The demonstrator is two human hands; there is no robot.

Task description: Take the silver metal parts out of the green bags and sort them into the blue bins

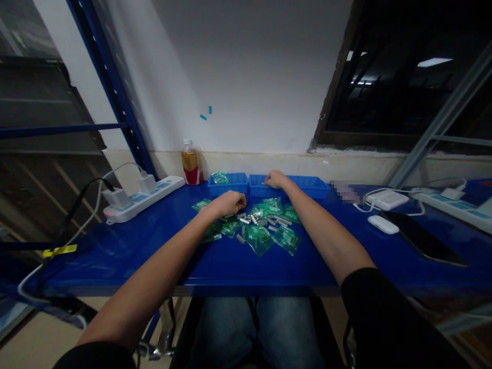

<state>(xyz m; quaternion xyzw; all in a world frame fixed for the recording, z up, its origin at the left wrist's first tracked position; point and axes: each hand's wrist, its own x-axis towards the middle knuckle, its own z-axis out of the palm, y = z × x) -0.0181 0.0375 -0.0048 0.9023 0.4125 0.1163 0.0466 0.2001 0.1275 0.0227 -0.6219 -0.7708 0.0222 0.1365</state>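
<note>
My left hand [229,202] is curled into a loose fist, resting on a heap of small green plastic bags [265,237] and several little grey metal parts [253,219] on the blue table [115,251]. What its fingers pinch is too small to name. My right hand [275,179] reaches farther back, fingers bent down over the rim of the right blue tray [307,185]. The left blue tray [230,182] holds a few green bags.
A drink bottle [191,164] stands behind the trays. A white power strip [142,199] with chargers lies at the left. On the right lie a dark phone [423,238], a white case [383,224], a white box [388,199] and another power strip [453,205].
</note>
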